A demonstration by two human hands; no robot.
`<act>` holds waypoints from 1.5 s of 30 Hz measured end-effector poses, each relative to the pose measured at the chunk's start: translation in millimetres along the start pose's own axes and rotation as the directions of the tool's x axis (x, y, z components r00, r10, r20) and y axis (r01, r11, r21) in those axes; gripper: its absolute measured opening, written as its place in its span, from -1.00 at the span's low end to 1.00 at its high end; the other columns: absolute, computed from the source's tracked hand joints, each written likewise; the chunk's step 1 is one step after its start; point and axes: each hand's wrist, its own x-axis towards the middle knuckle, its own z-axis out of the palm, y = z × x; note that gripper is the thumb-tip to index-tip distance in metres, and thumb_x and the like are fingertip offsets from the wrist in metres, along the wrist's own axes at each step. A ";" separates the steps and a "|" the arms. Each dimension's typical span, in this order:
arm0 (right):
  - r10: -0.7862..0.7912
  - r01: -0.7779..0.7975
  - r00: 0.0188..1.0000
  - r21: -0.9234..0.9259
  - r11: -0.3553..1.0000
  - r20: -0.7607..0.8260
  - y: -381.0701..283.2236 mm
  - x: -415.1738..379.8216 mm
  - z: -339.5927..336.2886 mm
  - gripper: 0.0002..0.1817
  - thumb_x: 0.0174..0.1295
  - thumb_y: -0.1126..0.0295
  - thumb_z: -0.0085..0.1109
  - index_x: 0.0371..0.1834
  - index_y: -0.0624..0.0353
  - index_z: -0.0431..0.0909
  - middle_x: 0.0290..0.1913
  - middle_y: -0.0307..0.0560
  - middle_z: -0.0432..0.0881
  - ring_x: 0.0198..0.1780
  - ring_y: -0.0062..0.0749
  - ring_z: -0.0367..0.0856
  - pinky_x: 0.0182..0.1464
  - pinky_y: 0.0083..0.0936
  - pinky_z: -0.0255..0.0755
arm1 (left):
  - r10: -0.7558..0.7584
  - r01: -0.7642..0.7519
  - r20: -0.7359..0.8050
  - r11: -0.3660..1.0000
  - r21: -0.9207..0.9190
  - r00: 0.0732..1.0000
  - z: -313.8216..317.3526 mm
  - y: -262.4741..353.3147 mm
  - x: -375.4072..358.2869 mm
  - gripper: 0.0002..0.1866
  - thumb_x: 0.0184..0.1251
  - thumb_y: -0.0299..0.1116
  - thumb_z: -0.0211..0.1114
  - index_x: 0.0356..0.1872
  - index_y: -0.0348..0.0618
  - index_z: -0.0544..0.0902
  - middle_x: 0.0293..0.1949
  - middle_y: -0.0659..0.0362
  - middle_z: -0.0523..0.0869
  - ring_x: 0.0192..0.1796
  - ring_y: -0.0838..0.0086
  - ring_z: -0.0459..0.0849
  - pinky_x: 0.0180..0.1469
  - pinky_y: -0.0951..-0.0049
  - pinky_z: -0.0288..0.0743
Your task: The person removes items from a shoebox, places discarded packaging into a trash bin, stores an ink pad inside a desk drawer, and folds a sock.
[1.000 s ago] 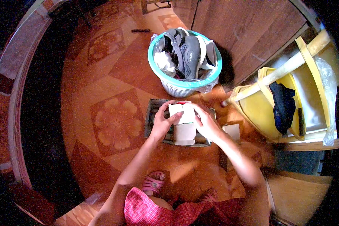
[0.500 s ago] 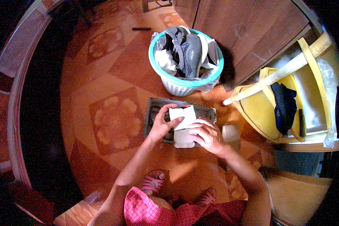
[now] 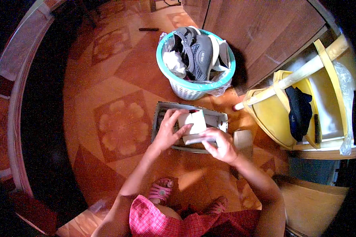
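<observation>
"What is the left hand (image 3: 168, 130) doing?"

"It is closed on a small white cardboard box (image 3: 196, 123), thumb across the near face and fingers over the far left edge."

"And the right hand (image 3: 220, 145)?"

"Just beside it, thumb and fingers pinching a pale grey cardboard flap (image 3: 197, 140) at the small box's near side."

"Where is the small box, then?"

"Between the two hands, above an open rectangular cardboard shoebox (image 3: 212, 117) with grey-white inner walls. I can't tell whether the two boxes touch."

"Anything to the right of the grip?"

"A pale flat-faced piece (image 3: 243, 141) lies near the right hand. Well apart, farther right, is a yellow plastic seat (image 3: 263, 118) with a dark cloth item (image 3: 299, 112) on it."

"Beyond the grip?"

"A round white slatted basket with a turquoise rim (image 3: 160, 65), holding a dark grey shoe (image 3: 203, 57) and crumpled white paper (image 3: 174, 64)."

"And on the near side?"

"Pink strappy sandals (image 3: 161, 190) on the patterned orange-brown floor (image 3: 120, 122), and red checked fabric (image 3: 156, 219) nearer the wearer."
</observation>
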 end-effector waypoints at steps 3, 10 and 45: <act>0.176 -0.140 0.951 0.151 0.978 -0.254 0.6 11.9 10.3 -0.43 0.06 0.43 0.27 0.15 0.22 0.26 0.00 0.01 0.51 -0.04 -0.23 0.55 -0.06 -0.39 0.48 | -0.024 0.020 0.073 0.998 0.058 0.997 -8.3 11.4 1.8 -0.47 -0.01 -0.42 0.35 0.08 -0.09 0.44 0.00 -0.08 0.42 0.07 0.05 0.46 0.12 0.23 0.39; 0.154 -0.150 0.984 0.052 0.987 -0.091 -1.1 23.6 -1.4 -0.60 0.14 0.44 0.17 0.07 0.20 0.39 0.03 0.00 0.53 0.06 -0.18 0.51 0.11 -0.39 0.35 | -0.002 -0.023 0.159 0.988 0.156 0.987 -18.0 27.5 5.6 -0.42 -0.13 -0.57 0.29 0.07 -0.16 0.46 0.00 -0.10 0.43 0.00 -0.02 0.51 0.07 0.21 0.45; -0.067 0.047 0.993 -0.197 0.979 -0.094 4.3 4.4 4.0 -0.73 0.05 0.50 0.21 -0.12 0.11 0.60 -0.20 -0.13 0.58 -0.16 -0.24 0.51 -0.07 -0.40 0.42 | 0.077 -0.107 0.201 0.984 0.142 0.977 -22.4 42.9 -19.6 -0.50 -0.18 -0.67 0.21 -0.04 -0.26 0.52 -0.03 -0.05 0.44 -0.02 0.03 0.53 0.03 0.26 0.46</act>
